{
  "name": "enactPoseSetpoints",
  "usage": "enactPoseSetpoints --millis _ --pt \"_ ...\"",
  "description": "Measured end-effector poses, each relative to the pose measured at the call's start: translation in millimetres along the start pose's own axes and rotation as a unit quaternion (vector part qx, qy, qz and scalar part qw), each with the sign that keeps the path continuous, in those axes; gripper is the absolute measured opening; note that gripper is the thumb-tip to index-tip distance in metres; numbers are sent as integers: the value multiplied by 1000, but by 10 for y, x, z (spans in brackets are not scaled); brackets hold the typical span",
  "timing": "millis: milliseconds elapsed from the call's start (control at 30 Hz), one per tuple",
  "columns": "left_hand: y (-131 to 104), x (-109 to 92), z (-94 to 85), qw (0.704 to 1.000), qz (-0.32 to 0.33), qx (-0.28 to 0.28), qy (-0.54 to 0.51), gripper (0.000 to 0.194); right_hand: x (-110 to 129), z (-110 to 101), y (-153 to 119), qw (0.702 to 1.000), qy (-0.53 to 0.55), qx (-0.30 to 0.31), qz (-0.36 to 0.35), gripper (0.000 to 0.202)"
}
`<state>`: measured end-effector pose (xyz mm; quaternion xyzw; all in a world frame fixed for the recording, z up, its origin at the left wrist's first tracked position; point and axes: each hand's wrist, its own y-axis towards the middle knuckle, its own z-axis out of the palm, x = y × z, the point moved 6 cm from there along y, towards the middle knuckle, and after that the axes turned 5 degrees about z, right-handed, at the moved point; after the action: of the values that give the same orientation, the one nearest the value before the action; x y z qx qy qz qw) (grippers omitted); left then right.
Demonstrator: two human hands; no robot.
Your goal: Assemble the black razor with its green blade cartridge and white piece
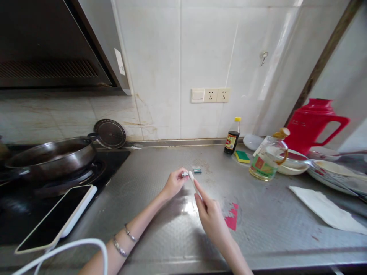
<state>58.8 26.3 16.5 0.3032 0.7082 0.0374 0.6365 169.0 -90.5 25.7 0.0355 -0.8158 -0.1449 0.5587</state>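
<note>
Over the middle of the steel counter point(149, 225), my left hand point(174, 184) pinches a small silvery piece point(185, 174), too small to name. My right hand point(208, 208) is closed round a slim white stick-like thing point(192, 180) with a rounded end. That rounded end points up and left, close beside the silvery piece; I cannot tell whether the two touch. Just beyond my hands, small green and dark cylinders that look like batteries point(197, 170) lie on the counter.
A pan point(54, 156) stands on the black stove at left, with a phone point(57, 217) and white cable in front. At right are a soy sauce bottle point(232, 137), a sponge point(242, 157), an oil jug point(266, 160), dishes and a red thermos jug point(308, 126).
</note>
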Motion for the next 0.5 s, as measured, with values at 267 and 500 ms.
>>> enactPoseSetpoints --millis 267,500 --pt "-16 17 13 1000 -5 -12 24 9 18 -45 -23 999 -45 -14 -1 49" --pt "-27 -20 42 999 -11 -2 31 7 99 100 -82 999 -39 22 -21 47"
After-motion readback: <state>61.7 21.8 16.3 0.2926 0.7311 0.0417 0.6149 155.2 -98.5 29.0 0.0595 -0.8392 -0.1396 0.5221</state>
